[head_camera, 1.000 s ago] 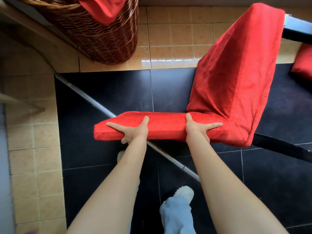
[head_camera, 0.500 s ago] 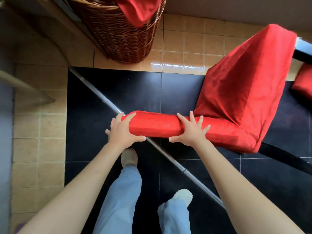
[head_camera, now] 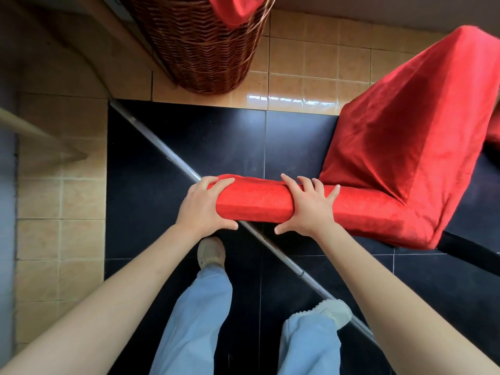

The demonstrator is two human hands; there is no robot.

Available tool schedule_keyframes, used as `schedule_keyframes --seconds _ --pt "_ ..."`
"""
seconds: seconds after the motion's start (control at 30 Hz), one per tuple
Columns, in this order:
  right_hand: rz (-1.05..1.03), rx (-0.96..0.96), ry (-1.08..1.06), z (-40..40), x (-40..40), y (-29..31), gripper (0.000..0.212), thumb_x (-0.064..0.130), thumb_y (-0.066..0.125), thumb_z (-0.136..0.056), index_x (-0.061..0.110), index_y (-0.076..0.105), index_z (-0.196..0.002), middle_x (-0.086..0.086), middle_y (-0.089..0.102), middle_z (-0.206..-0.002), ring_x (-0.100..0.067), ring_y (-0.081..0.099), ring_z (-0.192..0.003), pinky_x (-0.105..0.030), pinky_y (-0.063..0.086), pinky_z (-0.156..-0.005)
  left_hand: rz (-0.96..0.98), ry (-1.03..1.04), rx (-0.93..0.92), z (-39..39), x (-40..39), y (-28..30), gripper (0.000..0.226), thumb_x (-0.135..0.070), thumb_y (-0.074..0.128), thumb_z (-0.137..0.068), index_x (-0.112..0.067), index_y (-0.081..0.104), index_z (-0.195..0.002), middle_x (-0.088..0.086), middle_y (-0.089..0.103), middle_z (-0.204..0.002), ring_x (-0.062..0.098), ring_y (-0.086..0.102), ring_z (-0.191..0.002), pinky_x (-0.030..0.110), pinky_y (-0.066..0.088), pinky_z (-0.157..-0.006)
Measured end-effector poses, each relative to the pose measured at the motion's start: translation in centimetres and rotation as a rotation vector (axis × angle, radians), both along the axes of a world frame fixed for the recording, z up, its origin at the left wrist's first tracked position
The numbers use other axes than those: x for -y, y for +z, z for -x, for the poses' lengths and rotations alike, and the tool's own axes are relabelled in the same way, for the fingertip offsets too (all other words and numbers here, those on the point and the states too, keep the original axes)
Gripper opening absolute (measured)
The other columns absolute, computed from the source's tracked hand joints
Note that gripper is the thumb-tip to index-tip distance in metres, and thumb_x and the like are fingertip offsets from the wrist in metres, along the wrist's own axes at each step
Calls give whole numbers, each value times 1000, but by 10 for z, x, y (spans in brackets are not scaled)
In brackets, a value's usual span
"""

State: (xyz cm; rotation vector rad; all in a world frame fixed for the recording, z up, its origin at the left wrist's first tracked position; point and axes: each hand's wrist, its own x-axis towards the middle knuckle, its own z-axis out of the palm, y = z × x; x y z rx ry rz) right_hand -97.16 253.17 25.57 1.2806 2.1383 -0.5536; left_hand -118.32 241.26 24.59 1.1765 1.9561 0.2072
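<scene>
A long red cushion [head_camera: 400, 147] is bent at a corner: its large slab rises to the upper right, and a narrow part [head_camera: 254, 205] runs left at waist height. My left hand [head_camera: 205, 207] grips the left end of that narrow part, fingers curled over the top and thumb underneath. My right hand [head_camera: 311, 209] holds it further right, fingers spread over the top edge, thumb below. Both hands are a short span apart on the same edge.
A wicker basket [head_camera: 205, 47] with red cloth [head_camera: 238, 9] in it stands at the top on tan tiles. A grey metal pole [head_camera: 189, 171] crosses the black floor diagonally under the cushion. A dark bar [head_camera: 470, 253] lies at right. My feet stand below.
Both hands have shifted from pressing flat on the cushion's front face to wrapping over its top edge. The left end has shortened toward my left hand, and the view has moved closer.
</scene>
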Motion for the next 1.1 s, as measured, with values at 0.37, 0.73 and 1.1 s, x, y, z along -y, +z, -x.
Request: schedule_keyframes --seconds 0.37,0.73,1.1 --pt "-28 -24 172 -6 -5 -3 130 56 85 -50 33 7 -151 -3 31 -151 -28 28 -138 -60 20 -107 -1 -27 -33 1 1 -5 113 -39 92 -50 -37 32 -146 -5 38 -142 25 43 -125 42 40 -100" --pt "-84 -76 284 -10 -10 -4 97 63 74 -62 25 31 -141 -4 56 -124 -30 53 -112 -43 35 -94 -28 -65 -25 6 -1 1 102 -34 91 -55 -29 41 -143 2 51 -137 24 52 -121 39 39 -102" --pt "-122 -120 351 -23 -16 5 82 68 71 -62 20 46 -123 -4 66 -103 -30 63 -93 -37 42 -80 -62 -182 -103 3 -5 12 100 -43 89 -57 -26 42 -144 2 56 -137 21 52 -124 33 37 -102"
